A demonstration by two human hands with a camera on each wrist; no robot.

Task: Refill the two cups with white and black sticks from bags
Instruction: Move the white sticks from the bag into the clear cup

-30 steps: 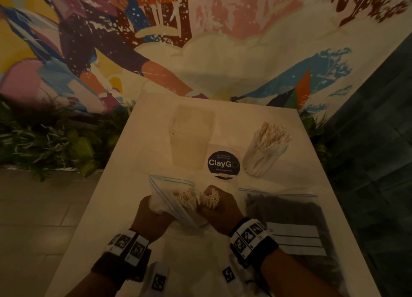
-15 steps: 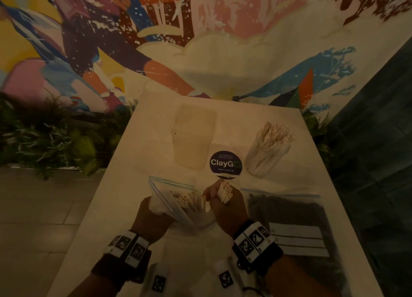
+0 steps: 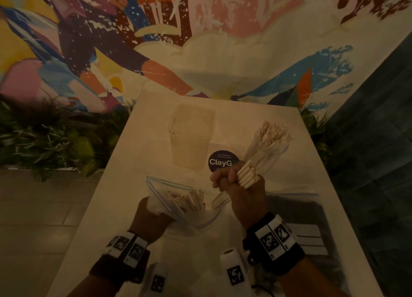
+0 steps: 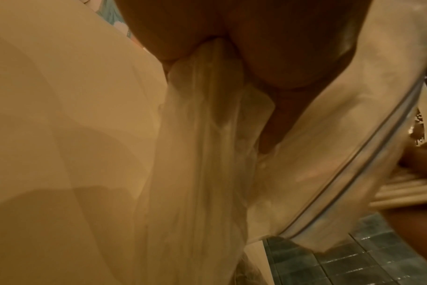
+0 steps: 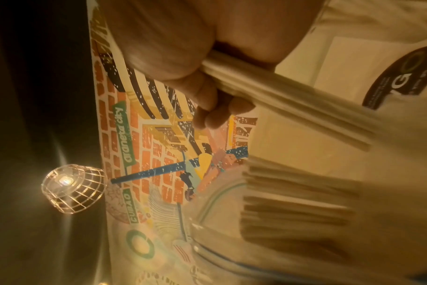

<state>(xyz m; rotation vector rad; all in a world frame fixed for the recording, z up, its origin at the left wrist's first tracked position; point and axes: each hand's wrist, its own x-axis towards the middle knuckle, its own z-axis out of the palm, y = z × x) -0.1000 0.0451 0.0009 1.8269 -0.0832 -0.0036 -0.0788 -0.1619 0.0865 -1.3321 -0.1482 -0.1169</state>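
The right hand (image 3: 242, 191) is wrapping its fingers tight around a bundle (image 3: 246, 176) of white sticks, fist closed on the middle so both ends are poking out. It's holding them above the table (image 3: 116, 185), just short of the cup (image 3: 267, 149) that's already sitting pretty full of white sticks. The left hand (image 3: 151, 218) is bunching the side of the white bag (image 3: 185, 200) in a closed fist, keeping its mouth propped open with more sticks showing inside.

My take on doing this bit well: tip the bundle so the far ends are pointing down into the cup mouth, line them up with the ones already standing there, then loosen the fist slowly so they're sliding in instead of bouncing off. The cup is looking crowded, so I'd be aiming for whatever gap is there, maybe feeding them in 2 goes. It also looks light and tall, so a sideways shove could knock it over.

Room-wise, the cup is sitting near the right edge of the table, so any spill is probably going over that side. The round sticker (image 3: 223, 161) is sitting just left of the cup, and the clear tub (image 3: 191, 136) further left. The black bag (image 3: 296, 209) is lying flat under the right wrist, untouched as far as I can tell. I'm not seeing a 2nd cup for sure.
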